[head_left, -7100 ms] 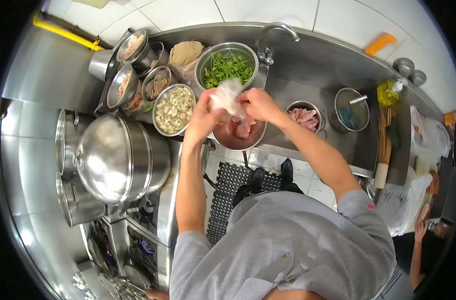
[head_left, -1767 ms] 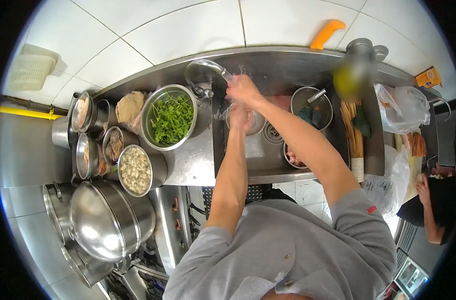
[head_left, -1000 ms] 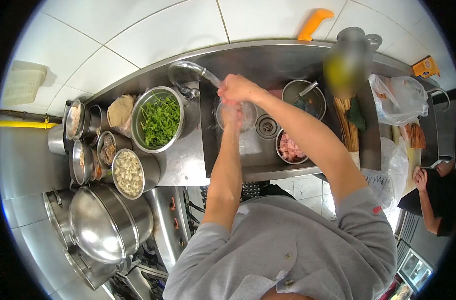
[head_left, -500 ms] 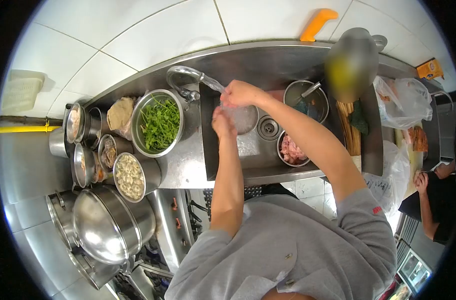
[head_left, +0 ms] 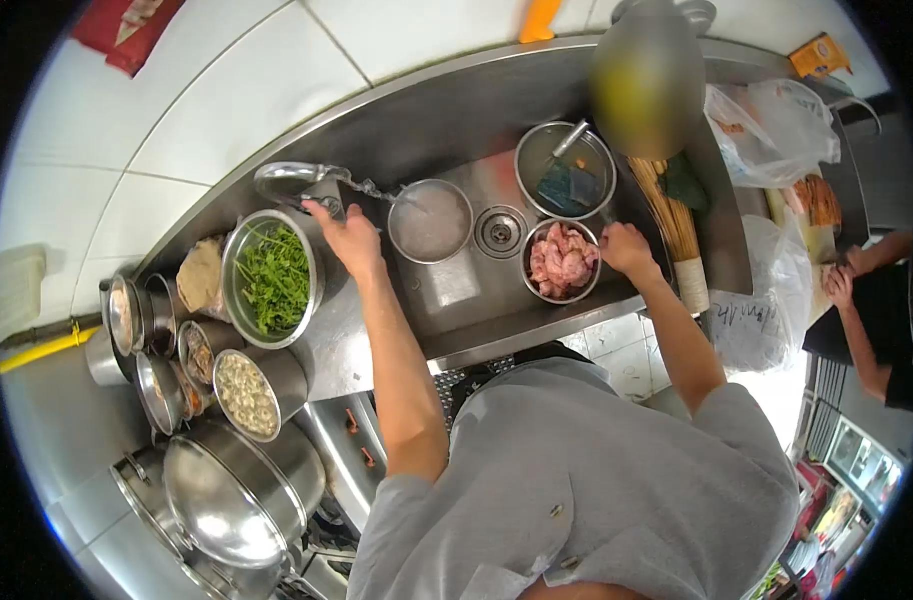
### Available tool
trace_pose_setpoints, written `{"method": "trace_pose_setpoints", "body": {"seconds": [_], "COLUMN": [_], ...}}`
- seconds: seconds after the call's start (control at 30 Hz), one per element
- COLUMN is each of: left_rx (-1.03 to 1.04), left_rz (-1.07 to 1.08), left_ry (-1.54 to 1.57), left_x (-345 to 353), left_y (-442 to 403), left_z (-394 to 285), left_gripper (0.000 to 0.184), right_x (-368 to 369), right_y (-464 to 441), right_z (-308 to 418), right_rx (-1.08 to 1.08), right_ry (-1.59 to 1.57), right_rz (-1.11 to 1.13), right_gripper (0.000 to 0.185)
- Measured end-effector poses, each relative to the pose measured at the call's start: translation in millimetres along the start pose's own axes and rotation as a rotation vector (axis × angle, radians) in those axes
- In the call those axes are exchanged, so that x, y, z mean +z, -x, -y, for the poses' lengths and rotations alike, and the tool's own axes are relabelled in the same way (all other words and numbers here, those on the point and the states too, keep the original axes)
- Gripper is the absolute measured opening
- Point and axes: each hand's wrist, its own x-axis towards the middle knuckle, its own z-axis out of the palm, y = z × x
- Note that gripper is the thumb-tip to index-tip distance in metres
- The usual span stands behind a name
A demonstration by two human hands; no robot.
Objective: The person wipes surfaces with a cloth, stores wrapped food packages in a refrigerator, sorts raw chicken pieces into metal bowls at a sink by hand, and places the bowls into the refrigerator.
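A: Handling check, pls. How's it best done?

B: Obs.: curved chrome-coloured tap (head_left: pixel 286 172) running; its clear stream (head_left: pixel 378 189) lands in a round steel bowl (head_left: pixel 430 262) of cloudy water (head_left: pixel 424 232). Rec.: adjust flow in small turns, min. splash, & keep stream inside the rim. Second item, a smaller deep steel pot (head_left: pixel 559 299), should stay level w/ a firm rim hold.

A: Loc. of raw pink meat chunks (head_left: pixel 563 258)?

B: Heaped in that pot, near side of the grey stainless sink (head_left: pixel 501 295), just beside the round metal drain (head_left: pixel 499 231). Pot upright.

A: Bare L hand (head_left: pixel 351 242)?

B: Thumb & fingers apart, fingertips at tap's base. Nothing seen held; actual contact w/ tap n/c.

A: Bare R hand (head_left: pixel 626 248)?

B: Fingers curled, at pot's right rim. Whether clamped on it or only resting there, can't say; fingertips hidden.
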Motion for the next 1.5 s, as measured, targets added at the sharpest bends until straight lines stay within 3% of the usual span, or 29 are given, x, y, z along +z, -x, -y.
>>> {"method": "trace_pose_setpoints", "body": {"seconds": [0.1,0.2,0.27,0.33,0.37,0.4,0.43,0.5,0.53,0.57,0.6,0.63,0.7,0.8,0.83,0.97,1.13,1.17,1.2,1.27,1.4,1.5], "left_rx": [0.077,0.355,0.387,0.022,-0.035,-0.427,-0.679,-0.793,-0.659,-0.529,-0.446,-0.335,-0.292,-0.302,-0.282,-0.211,-0.264,-0.337,-0.370,-0.339,-0.223,-0.347], "left_rz": [0.010,0.050,0.193,0.594,0.915,0.896,0.981,0.817,0.821,0.806,0.808,0.801,0.725,0.611,0.520,0.273,0.131,0.078,0.087,0.119,0.257,0.335], "left_ry": [-0.165,-0.476,-0.494,-0.467,-0.655,-0.454,-0.354,-0.216,-0.250,-0.287,-0.180,-0.358,-0.313,-0.190,-0.087,-0.267,-0.235,-0.058,0.171,0.243,0.088,0.044], "left_x": [4.2,-11.6,-14.6,-8.6,-8.6,8.2,14.1,25.1,25.2,22.6,15.1,6.5,-23.5,-82.2,-103.1,-186.2,-260.5,-265.5,-272.8,-283.8,-319.2,-351.8], "left_y": [4.4,30.1,62.7,91.4,88.7,113.1,116.5,137.4,139.6,138.0,138.6,140.1,145.2,155.6,160.4,169.0,169.5,170.9,171.3,179.7,200.5,215.0], "left_z": [-0.4,-1.6,13.7,60.0,114.9,136.3,161.5,110.3,91.6,74.4,54.2,1.8,-62.9,-102.3,-96.3,-105.3,-71.3,-70.9,-57.3,-48.9,-50.8,-70.4], "left_gripper": [0.070,0.059,0.043,0.035,0.033,0.033,0.036,0.034,0.032,0.031,0.028,0.026,0.021,0.020,0.020,0.020,0.021,0.019,0.019,0.027,0.038,0.032], "right_x": [46.3,50.4,47.4,53.5,57.3,61.7,65.8,77.0,40.1,28.6,13.3,-3.0,-19.4,-31.7,-34.2,-9.4,36.0,40.0,40.4,37.6,24.7,17.7], "right_y": [-16.7,-16.7,-4.2,1.5,4.1,4.0,2.3,5.3,35.8,49.3,63.8,78.2,88.6,103.7,112.7,127.9,122.7,125.0,125.4,121.1,125.2,155.1], "right_z": [-47.2,-37.0,-13.5,18.8,29.1,38.9,49.8,46.4,63.3,64.1,73.1,83.0,93.7,139.5,161.6,246.0,318.0,328.5,337.9,347.7,401.2,482.5], "right_rx": [-0.046,0.203,0.121,0.111,0.099,0.081,0.058,-0.053,0.038,-0.012,0.033,-0.005,-0.118,-0.243,-0.261,-0.321,-0.444,-0.457,-0.491,-0.549,-1.183,-1.125], "right_ry": [-0.194,-0.683,-0.792,-0.753,-0.812,-0.870,-0.930,-0.892,-1.113,-1.197,-1.308,-1.326,-1.343,-1.320,-1.298,-1.228,-0.963,-0.932,-0.848,-0.686,-0.456,-0.539], "right_rz": [0.169,0.214,0.240,0.186,0.158,0.130,0.102,-0.051,0.043,0.041,0.046,0.063,0.116,0.219,0.246,0.419,0.490,0.496,0.450,0.357,-0.410,-0.073], "right_gripper": [0.033,0.033,0.026,0.021,0.019,0.018,0.016,0.013,0.013,0.015,0.014,0.014,0.014,0.017,0.017,0.016,0.018,0.016,0.016,0.018,0.019,0.019]}}
